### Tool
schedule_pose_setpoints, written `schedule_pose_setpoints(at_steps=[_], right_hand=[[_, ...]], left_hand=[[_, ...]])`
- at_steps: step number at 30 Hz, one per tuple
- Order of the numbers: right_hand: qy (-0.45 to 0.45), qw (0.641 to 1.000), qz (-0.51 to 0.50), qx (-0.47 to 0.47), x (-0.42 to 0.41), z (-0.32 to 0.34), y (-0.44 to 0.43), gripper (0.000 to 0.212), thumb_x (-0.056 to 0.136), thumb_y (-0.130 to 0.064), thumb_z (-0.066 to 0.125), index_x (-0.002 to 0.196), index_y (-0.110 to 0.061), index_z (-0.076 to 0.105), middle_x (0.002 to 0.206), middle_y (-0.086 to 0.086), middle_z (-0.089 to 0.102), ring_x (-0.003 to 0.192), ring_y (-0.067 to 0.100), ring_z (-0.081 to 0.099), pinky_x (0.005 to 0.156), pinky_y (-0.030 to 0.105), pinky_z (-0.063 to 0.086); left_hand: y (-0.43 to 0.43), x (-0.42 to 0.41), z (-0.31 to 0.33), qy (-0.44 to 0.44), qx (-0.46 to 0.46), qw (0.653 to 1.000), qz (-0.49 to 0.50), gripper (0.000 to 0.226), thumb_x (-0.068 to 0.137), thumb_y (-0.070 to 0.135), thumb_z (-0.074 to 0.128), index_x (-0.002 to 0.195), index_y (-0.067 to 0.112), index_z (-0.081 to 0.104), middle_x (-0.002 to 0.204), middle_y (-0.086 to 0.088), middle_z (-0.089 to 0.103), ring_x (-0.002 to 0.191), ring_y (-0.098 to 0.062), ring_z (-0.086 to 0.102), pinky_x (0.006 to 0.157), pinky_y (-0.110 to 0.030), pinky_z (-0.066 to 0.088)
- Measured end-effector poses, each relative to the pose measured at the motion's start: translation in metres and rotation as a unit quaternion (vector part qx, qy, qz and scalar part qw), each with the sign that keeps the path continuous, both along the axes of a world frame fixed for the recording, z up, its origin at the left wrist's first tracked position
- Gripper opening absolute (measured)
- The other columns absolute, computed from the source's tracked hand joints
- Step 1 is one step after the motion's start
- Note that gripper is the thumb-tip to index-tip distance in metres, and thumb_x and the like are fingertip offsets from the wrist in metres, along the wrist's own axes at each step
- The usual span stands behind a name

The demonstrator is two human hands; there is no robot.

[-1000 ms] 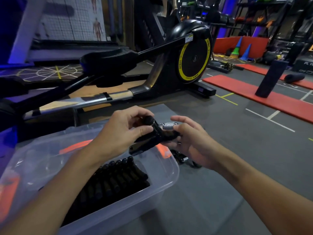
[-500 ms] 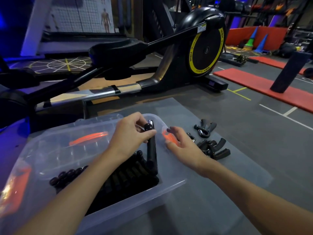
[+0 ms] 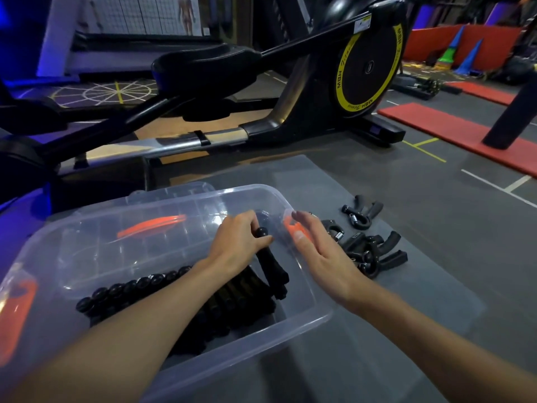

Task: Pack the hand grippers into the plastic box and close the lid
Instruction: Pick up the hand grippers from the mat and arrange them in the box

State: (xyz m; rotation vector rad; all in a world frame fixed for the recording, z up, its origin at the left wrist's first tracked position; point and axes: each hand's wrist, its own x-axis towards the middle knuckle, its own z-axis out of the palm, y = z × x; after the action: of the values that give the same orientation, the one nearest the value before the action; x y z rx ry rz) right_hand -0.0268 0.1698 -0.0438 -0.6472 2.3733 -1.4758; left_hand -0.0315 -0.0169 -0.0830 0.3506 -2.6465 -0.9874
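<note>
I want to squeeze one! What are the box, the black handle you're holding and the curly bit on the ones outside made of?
The box looks like clear glossy plastic: things show through its walls. The handle in the left hand looks like matte black foam or rubber; I cannot tell which. The coil on a loose gripper looks like silvery, shiny metal.

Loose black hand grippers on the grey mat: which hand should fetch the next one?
Likely right. The right hand is open and empty, just beside the pile of loose black hand grippers. The left hand grips a black hand gripper inside the clear plastic box, farther from the pile.
</note>
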Motion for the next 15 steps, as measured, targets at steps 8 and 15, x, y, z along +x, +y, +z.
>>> schedule_pose_setpoints(at_steps=[8,15], right_hand=[[-0.004,1.0,0.008,-0.01,-0.004,-0.005,0.0,0.05,0.101,-0.036,0.042,0.148,-0.026,0.03,0.15,-0.02,0.036,0.129,-0.019,0.031,0.101,-0.001,0.028],[-0.017,0.999,0.016,-0.023,-0.004,-0.005,0.001,0.05,0.101,-0.028,0.043,0.149,-0.022,0.029,0.151,-0.016,0.034,0.119,-0.032,0.029,0.093,-0.007,0.027]], left_hand=[[-0.024,-0.003,-0.036,-0.084,-0.03,0.996,-0.018,0.028,0.077,0.028,0.076,0.079,0.016,0.051,0.074,0.003,0.056,0.074,-0.022,0.056,0.07,-0.036,0.049],[-0.031,-0.003,-0.048,-0.098,-0.028,0.992,-0.07,0.025,0.077,0.025,0.076,0.099,0.016,0.067,0.092,0.0,0.068,0.085,-0.018,0.063,0.083,-0.034,0.053]])
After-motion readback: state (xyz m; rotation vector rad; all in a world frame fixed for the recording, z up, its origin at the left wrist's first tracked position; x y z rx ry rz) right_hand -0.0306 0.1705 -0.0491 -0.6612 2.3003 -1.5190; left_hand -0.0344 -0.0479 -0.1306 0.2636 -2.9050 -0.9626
